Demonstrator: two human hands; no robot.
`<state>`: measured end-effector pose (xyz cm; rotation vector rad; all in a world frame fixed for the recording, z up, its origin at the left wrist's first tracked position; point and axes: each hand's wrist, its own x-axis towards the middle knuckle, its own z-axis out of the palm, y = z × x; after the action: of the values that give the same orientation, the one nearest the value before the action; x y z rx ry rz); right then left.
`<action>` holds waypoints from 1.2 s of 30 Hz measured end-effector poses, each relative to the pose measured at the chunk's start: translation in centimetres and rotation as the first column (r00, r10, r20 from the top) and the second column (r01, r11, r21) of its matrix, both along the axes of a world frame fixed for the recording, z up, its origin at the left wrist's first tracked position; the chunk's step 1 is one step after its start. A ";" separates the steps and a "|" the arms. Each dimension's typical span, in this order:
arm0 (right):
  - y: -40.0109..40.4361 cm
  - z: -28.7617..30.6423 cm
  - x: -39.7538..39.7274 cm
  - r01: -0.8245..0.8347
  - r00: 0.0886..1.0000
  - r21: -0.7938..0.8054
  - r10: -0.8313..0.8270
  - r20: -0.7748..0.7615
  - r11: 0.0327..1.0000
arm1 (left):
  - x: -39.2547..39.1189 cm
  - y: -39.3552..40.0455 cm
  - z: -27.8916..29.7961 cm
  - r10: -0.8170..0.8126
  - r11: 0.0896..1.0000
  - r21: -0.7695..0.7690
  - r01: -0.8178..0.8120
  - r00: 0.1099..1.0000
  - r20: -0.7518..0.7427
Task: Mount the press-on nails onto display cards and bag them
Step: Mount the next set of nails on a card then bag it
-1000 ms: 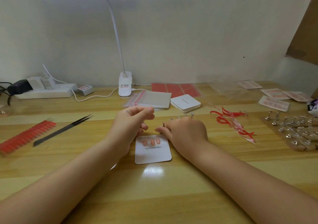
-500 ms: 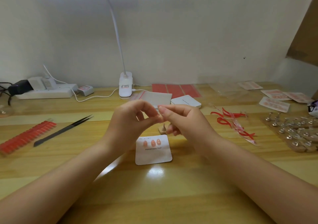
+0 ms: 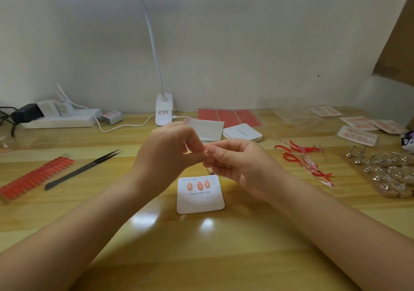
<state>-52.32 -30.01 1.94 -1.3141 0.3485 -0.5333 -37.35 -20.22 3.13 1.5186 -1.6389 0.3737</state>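
Display card (image 3: pixel 200 195) flat on the bench (image 3: pixel 224 246), nearest the body, three orange press-on nails (image 3: pixel 199 185) already stuck in a row near its top edge, room left beside them. Above the card, both hands raised and meeting fingertip to fingertip: left hand (image 3: pixel 167 154) with thumb and forefinger pinched, right hand (image 3: pixel 235 164) with fingers curled and pinching at the same spot. Something very small held between them, too small to name; probably the next nail or its adhesive tab. A second ago low at the card's top edge, half a second ago already lifted and joined, now held there. Likely meaning: one placement finished, next piece being readied, bagging not yet begun. Farther out, black tweezers (image 3: pixel 84 168) and a strip of red nail tips (image 3: pixel 35 178) to the left, stack of blank cards (image 3: pixel 243 132) and clear bags (image 3: pixel 208 128) behind, red peeled strips (image 3: pixel 307 161) and metal nail stands (image 3: pixel 385 167) to the right.
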 end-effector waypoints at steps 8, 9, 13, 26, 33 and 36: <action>-0.6 0.9 -0.2 0.141 0.983 0.018 -0.142 0.115 0.990 | 6.5 0.7 2.4 0.621 0.561 0.420 -0.713 0.698 0.357; -0.6 1.0 -0.2 0.147 0.982 0.017 -0.148 0.118 0.989 | 7.7 0.9 2.5 0.664 0.355 0.504 -0.788 0.592 0.457; -0.5 1.3 -0.2 0.164 0.978 0.013 -0.165 0.125 0.986 | 9.7 1.6 1.5 0.650 -0.030 0.655 -0.755 0.483 0.587; -0.3 1.7 -0.4 0.104 0.973 0.011 -0.104 0.206 0.995 | 11.6 2.0 -0.1 0.663 0.054 0.626 -0.778 0.497 0.560; -0.4 1.8 -0.5 0.085 0.969 0.014 -0.086 0.232 0.996 | 10.4 0.4 0.4 0.525 0.834 0.164 -0.528 0.849 0.064; -0.5 1.8 -0.6 0.092 0.968 0.012 -0.092 0.232 0.996 | 9.5 0.5 0.8 0.457 0.882 0.128 -0.454 0.890 0.010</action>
<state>-52.88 -30.52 3.77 -1.2233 0.2159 -0.7574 -27.84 -19.70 3.94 2.0024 -1.2940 0.5113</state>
